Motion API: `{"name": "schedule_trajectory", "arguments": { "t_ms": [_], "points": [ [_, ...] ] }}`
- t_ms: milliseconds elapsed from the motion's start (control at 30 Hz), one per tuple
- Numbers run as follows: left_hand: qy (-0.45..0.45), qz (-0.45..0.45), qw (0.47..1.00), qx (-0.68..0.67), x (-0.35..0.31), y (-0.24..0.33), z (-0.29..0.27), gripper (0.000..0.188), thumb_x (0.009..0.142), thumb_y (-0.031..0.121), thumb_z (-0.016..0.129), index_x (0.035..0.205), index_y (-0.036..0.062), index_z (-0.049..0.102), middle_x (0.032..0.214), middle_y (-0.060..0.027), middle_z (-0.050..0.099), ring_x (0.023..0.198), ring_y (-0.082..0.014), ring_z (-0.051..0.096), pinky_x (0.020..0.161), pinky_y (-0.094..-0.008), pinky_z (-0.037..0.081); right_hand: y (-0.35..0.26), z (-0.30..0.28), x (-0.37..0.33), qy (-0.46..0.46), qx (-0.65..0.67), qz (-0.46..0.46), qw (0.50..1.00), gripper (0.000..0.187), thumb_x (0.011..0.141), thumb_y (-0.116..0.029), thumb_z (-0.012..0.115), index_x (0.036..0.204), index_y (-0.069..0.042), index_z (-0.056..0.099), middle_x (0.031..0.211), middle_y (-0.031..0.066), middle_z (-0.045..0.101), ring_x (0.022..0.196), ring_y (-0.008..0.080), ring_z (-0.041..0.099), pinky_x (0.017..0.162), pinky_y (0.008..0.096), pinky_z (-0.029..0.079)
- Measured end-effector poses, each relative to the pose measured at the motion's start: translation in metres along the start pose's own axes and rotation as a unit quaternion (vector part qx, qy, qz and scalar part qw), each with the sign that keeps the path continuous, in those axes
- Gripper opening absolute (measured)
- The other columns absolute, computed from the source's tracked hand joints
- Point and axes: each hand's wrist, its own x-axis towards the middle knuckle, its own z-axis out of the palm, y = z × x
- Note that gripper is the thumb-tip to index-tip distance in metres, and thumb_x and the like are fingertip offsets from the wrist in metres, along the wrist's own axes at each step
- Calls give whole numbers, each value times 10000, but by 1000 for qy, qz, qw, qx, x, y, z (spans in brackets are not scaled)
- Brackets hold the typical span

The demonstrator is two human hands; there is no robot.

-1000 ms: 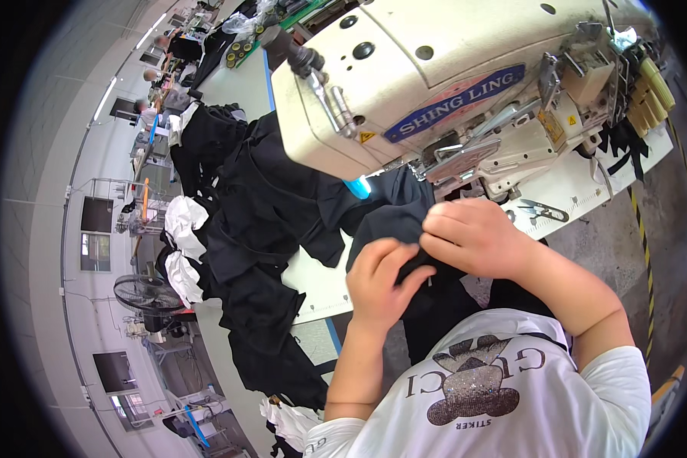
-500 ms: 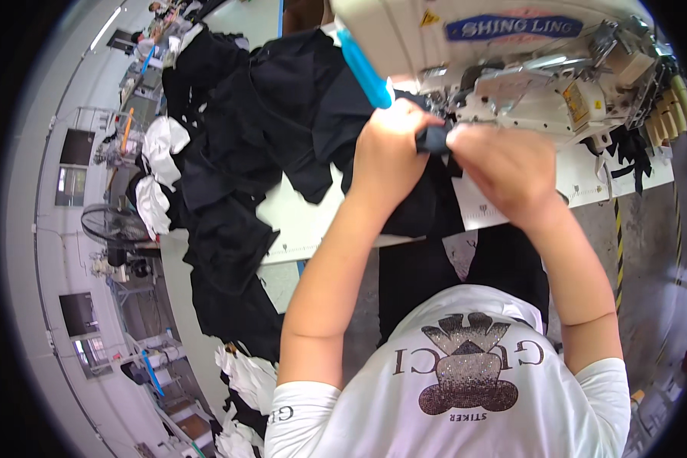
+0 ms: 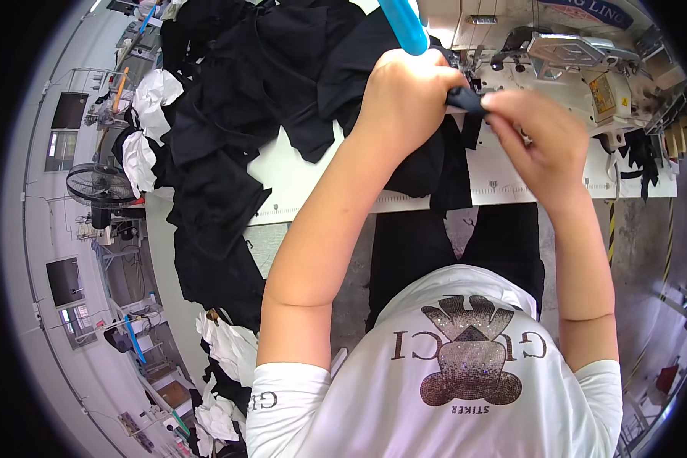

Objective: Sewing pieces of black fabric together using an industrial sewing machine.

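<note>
A small folded end of black fabric (image 3: 466, 99) stretches between my two hands, just in front of the sewing machine's (image 3: 511, 69) needle area. My left hand (image 3: 408, 95) is closed around its left part, with the fingertips partly hidden. My right hand (image 3: 538, 141) pinches the other end between thumb and fingers, a little blurred. More black cloth hangs below my left hand over the front edge of the white machine table (image 3: 320, 187). A bright blue bar (image 3: 406, 27) sits directly above my left hand.
A large heap of black garments (image 3: 244, 99) covers the left of the table and hangs down. White crumpled pieces (image 3: 156, 99) lie beyond it. A black fan (image 3: 99, 187) stands at the far left. Black scraps (image 3: 643, 164) hang at the machine's right.
The whole view has shifted, with the machine and table higher in the picture. Both hands keep the black fabric, and my right fingertips appear slightly farther from my left hand.
</note>
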Motion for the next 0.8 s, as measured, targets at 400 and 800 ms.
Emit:
{"name": "schedule_trajectory", "arguments": {
  "t_ms": [400,800],
  "points": [
    [32,37,990,132,-63,24,24,506,808,99,675,1296,215,735,1326,5,636,1228,-196,609,1190,-510,326,3,33,-68,-42,4,-28,999,245,724,-52,750,964,-28,707,1038,97,702,1006,296,722,790,392,618],
    [-2,-1,994,114,-62,28,20,673,691,57,739,1335,253,722,1366,23,617,1287,-191,570,1186,-548,306,6,40,-77,-5,15,-20,1000,321,662,-45,790,980,-32,750,1023,92,720,971,301,740,782,397,620]
  ]
}}
